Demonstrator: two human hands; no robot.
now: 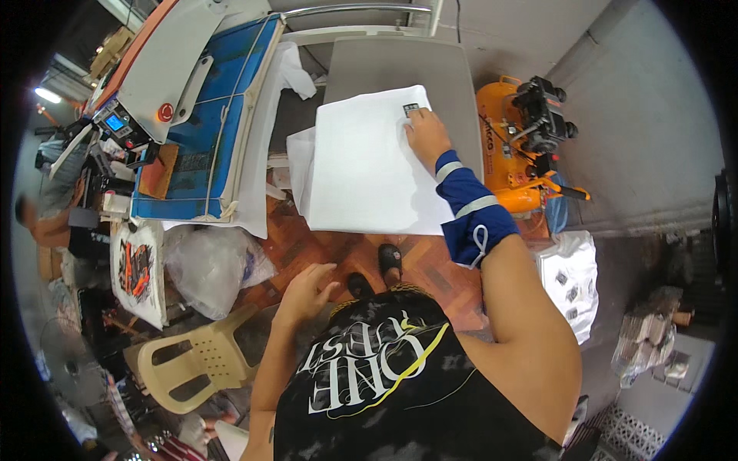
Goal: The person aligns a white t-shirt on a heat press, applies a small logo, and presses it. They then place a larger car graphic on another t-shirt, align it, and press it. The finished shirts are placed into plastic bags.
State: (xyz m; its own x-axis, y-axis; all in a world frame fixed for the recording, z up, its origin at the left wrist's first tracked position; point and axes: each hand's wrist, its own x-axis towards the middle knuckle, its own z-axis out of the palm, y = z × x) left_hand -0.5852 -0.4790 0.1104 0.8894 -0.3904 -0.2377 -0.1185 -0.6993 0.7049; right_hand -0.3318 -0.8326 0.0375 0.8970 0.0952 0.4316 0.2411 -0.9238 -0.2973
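In front of me a stack of white sheets (361,169) lies on a grey tabletop (453,77). My right hand (429,138) rests at the stack's far right corner, its arm in a blue sleeve (480,211) with pale reflective bands. Its bent fingers are closed at the edge of a small dark label (411,110) with light markings, partly covered by the fingertips. Low over the floor, near my body, my left hand (306,293) is open and empty, thumb apart from the fingers.
To the left stands a machine with a blue bed (231,100), a control screen and a red button (165,113). An orange air compressor (500,146) is on the right. A plastic bag (211,269) and a beige chair (204,357) sit at lower left. Another person (58,211) is at far left.
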